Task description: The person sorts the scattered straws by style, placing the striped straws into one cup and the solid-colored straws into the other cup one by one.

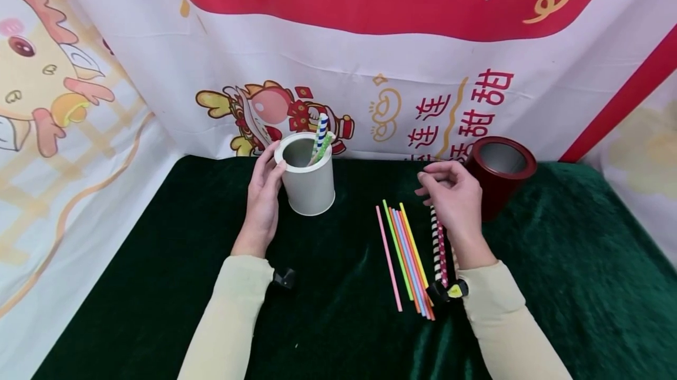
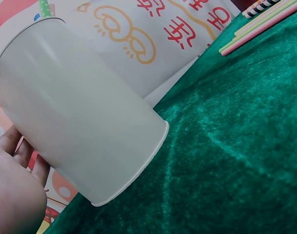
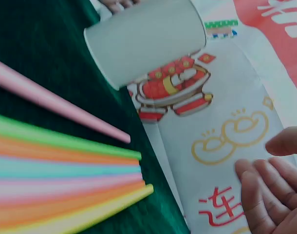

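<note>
As I watch from my end, I take the white canister (image 1: 309,192) as my landmark, and right against its left side the person's left hand (image 1: 262,192) grips it, thumb near the rim and fingers round the wall. The white canister is upright with green cloth (image 1: 328,309) under it, and a blue-striped straw (image 1: 319,133) and a green dotted straw (image 1: 324,148) lean in it, tops above its rim. Moving right from the white canister, I find a lone pink straw (image 1: 389,258) lying on the cloth, then just past it a close row of plain straws (image 1: 406,251) in several colors. Farther from the white canister lie a black-and-white striped straw (image 1: 436,245) and a crimson dotted straw (image 1: 442,251), partly hidden by the right hand (image 1: 455,195). Its fingers are loosely bent, and my right wrist view shows thumb and fingertips apart. Farthest right of the white canister, just beyond that hand, stands a dark red canister (image 1: 497,189).
</note>
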`<move>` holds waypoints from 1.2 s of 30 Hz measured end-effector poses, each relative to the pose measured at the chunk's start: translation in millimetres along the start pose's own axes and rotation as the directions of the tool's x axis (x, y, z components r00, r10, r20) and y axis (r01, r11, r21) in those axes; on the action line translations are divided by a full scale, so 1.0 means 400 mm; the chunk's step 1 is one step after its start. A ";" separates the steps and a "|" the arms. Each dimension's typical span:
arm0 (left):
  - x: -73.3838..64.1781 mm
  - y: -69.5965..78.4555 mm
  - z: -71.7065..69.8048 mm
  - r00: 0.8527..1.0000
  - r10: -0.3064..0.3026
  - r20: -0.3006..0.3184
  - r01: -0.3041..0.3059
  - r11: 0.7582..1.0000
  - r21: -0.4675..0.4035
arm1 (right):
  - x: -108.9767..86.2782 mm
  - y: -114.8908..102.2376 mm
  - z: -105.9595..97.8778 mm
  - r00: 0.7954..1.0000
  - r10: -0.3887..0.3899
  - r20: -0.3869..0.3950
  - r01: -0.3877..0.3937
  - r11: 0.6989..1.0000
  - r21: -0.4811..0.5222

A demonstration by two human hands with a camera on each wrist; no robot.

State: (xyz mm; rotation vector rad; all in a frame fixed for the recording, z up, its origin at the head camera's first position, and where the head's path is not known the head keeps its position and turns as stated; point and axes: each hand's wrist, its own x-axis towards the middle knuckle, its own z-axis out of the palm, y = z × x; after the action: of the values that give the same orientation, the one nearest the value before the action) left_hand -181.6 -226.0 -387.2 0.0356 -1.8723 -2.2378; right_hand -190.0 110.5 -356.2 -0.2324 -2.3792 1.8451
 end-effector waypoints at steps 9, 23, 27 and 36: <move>0.005 -0.003 -0.003 1.000 0.007 0.000 -0.007 1.000 0.004 | 0.014 0.025 -0.027 0.990 0.074 0.118 -0.035 0.953 -0.300; 0.007 -0.007 -0.005 1.000 0.008 0.005 -0.008 1.000 0.008 | 0.013 0.079 -0.045 0.979 0.097 0.178 0.006 0.863 -0.506; 0.008 -0.008 -0.007 1.000 0.006 0.009 -0.006 1.000 0.008 | 0.009 0.079 -0.044 0.987 0.031 0.160 0.064 0.832 -0.552; 0.008 -0.007 -0.005 1.000 0.008 0.004 -0.008 1.000 0.000 | 0.006 0.074 -0.052 0.985 0.031 0.169 0.086 0.762 -0.642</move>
State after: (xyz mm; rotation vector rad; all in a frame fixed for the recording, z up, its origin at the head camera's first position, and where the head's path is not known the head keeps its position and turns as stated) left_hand -185.0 -227.9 -390.0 0.0236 -1.8715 -2.2343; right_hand -187.0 138.1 -379.7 -0.0943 -3.0433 0.9733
